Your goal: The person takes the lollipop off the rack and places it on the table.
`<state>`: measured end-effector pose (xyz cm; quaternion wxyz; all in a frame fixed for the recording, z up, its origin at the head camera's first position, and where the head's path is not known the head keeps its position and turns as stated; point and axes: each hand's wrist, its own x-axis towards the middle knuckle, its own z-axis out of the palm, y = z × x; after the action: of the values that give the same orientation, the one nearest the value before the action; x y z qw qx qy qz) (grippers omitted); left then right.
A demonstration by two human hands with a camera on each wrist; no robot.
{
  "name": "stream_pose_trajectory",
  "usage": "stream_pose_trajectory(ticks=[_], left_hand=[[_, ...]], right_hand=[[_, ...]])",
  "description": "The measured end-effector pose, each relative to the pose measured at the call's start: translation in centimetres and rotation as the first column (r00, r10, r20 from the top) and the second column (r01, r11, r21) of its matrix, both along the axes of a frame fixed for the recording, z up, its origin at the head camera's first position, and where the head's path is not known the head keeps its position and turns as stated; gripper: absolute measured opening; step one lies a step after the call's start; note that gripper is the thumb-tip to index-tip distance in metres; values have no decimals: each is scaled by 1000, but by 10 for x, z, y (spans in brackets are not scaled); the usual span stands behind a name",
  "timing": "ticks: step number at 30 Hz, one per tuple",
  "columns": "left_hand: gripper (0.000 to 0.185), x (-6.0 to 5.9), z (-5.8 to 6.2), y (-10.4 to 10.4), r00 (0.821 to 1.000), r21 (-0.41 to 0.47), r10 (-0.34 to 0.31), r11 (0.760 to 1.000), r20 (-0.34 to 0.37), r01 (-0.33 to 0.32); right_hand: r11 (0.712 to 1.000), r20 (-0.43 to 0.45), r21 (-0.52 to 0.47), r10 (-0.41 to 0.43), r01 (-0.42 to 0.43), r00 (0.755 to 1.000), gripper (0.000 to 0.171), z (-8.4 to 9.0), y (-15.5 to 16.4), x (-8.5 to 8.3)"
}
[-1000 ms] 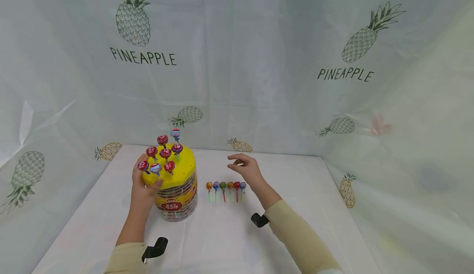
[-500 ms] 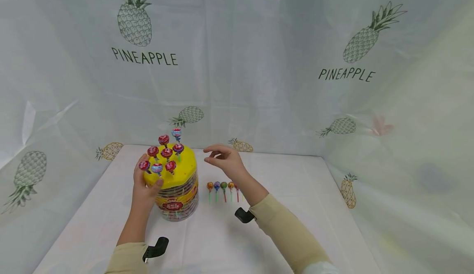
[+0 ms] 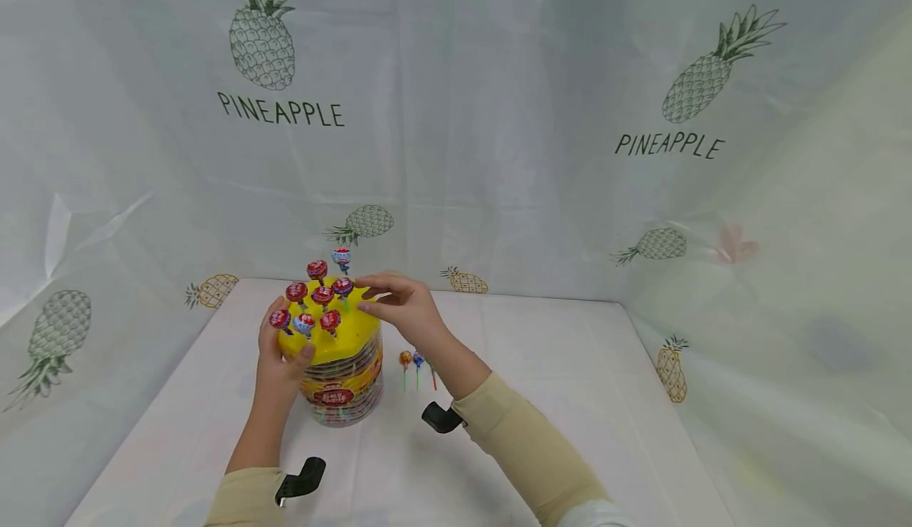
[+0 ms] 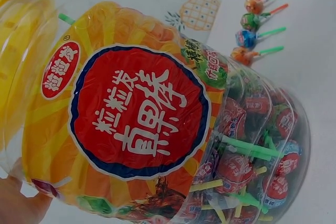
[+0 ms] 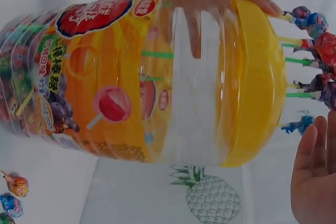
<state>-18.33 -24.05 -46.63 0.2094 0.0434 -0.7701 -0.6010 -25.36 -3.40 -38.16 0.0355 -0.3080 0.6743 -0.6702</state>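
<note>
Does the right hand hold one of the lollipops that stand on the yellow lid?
No, the right hand hovers open beside the lollipops on the yellow lid, its fingers straight and around none of them.

Jar [image 4: 157, 124]: clear plastic tub, fills most of the frame, tilted in view.
Label [image 4: 139, 111]: red oval with blue rim, white characters, set on a yellow-orange wrap; a smaller red oval sits to its upper left.
Contents: wrapped lollipops with green and yellow sticks packed at the lower right end of the jar.
Loose lollipops [image 4: 252, 22]: row of six on the white table [image 4: 310, 77] at top right, well apart from the jar; sticks green, red, orange.
Left hand [image 4: 16, 203]: only a sliver of skin at bottom left, against the jar; fingers not readable.
Backdrop: pineapple print [image 4: 198, 11] behind the jar.
</note>
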Motion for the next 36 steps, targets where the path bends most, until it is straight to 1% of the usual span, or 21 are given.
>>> stream_pose_trajectory(ticks=[5, 11, 17, 21, 25, 28, 33, 36], left_hand=[[74, 1, 1, 1, 1000, -9, -6, 1000, -14, 6], [71, 1, -1, 0, 1000, -15, -4, 1000, -27, 4], [74, -1, -4, -1, 1000, -6, 0, 1000, -15, 0], [74, -2, -4, -1, 1000, -6, -1, 1000, -13, 1], [73, -1, -2, 0, 1000, -12, -7, 1000, -20, 7], [73, 0, -1, 1, 1000, -9, -12, 1000, -18, 12], [74, 0, -1, 2, 1000, -11, -1, 1000, -11, 1], [74, 1, -1, 1, 1000, -16, 8, 1000, -18, -9]], right_hand=[[1000, 11, -5, -2, 2, 1000, 29, 1, -6, 2], [1000, 41, -8, -16, 16, 999, 31, 1, -15, 0], [999, 49, -27, -21, 22, 999, 29, 3, -23, 1], [999, 55, -30, -34, 35, 998, 28, 5, -25, 1], [998, 54, -53, -40, 43, 998, 26, 7, -23, 0], [995, 48, -93, -36, 40, 998, 26, 9, -18, 0], [986, 68, -166, 9, 2, 998, 26, 10, -6, -1], [984, 81, -177, 25, -11, 996, 26, 7, 2, -2]])
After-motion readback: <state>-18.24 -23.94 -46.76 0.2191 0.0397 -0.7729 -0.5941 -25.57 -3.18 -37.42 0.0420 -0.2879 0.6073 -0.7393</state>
